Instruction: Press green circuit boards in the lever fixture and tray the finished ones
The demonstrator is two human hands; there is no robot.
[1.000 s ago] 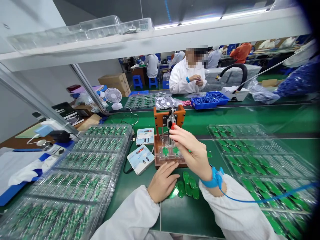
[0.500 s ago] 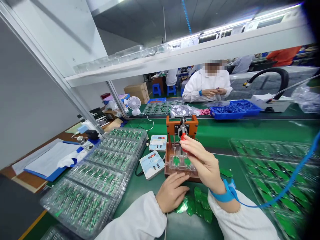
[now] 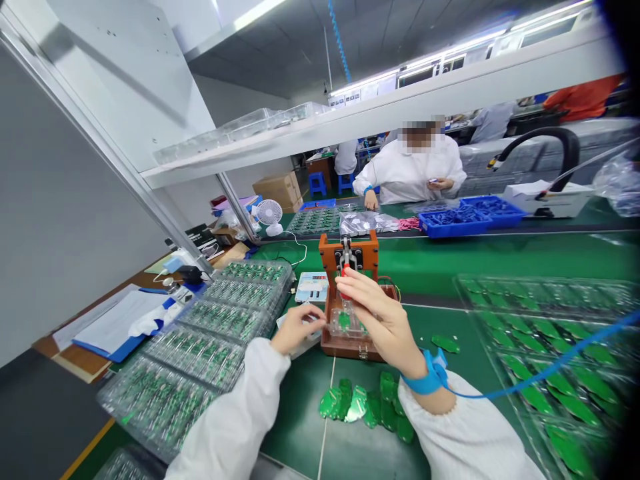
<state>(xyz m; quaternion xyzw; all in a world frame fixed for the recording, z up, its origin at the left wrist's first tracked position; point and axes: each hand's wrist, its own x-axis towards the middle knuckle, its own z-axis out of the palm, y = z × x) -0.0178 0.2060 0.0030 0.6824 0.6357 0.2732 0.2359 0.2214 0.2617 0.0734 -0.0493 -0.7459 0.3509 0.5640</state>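
Note:
A brown and orange test jig (image 3: pixel 350 293) stands on the green bench, with small green circuit boards under its clear plate. My right hand (image 3: pixel 377 313) is closed on the jig's red-tipped lever (image 3: pixel 345 270). My left hand (image 3: pixel 295 327) has its fingers curled over the white tester box (image 3: pixel 300 333) just left of the jig; whether it grips the box is unclear. A loose pile of green boards (image 3: pixel 365 403) lies in front of the jig. A blue wrist strap (image 3: pixel 425 377) with a blue cord is on my right wrist.
Stacked clear trays of boards (image 3: pixel 220 333) fill the left; more clear trays (image 3: pixel 545 340) lie on the right. A second white meter (image 3: pixel 313 288) sits behind. A person in white works across the belt beside a blue bin (image 3: pixel 465 217). A small fan (image 3: pixel 269 215) stands at back left.
My left hand has left the board pile and moved up and left onto the white tester box. My right hand stays on the lever. The camera has shifted.

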